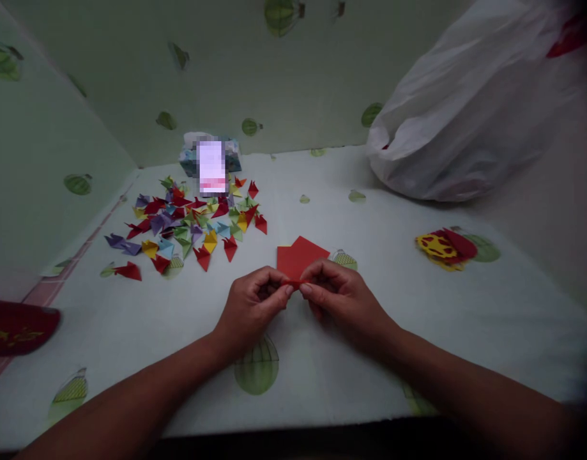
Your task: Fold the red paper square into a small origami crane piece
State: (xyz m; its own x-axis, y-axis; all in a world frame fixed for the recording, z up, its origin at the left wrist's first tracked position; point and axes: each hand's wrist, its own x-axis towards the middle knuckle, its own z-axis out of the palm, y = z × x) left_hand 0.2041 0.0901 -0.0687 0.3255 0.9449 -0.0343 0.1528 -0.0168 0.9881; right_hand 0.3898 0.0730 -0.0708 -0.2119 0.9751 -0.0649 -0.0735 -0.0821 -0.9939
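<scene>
At the middle of the table, my left hand and my right hand meet, each pinching an end of a small folded piece of red paper. Most of this piece is hidden by my thumbs and fingers. Just beyond my fingertips lie red paper sheets, overlapping at an angle, with a thin yellow edge showing at the back left. Farther left is a spread of small folded paper birds in red, yellow, green, purple and blue.
A lit phone leans against a tissue box behind the birds. A large white plastic bag fills the back right. Yellow and red paper cut-outs lie at right. A dark red object with gold markings sits at the left edge.
</scene>
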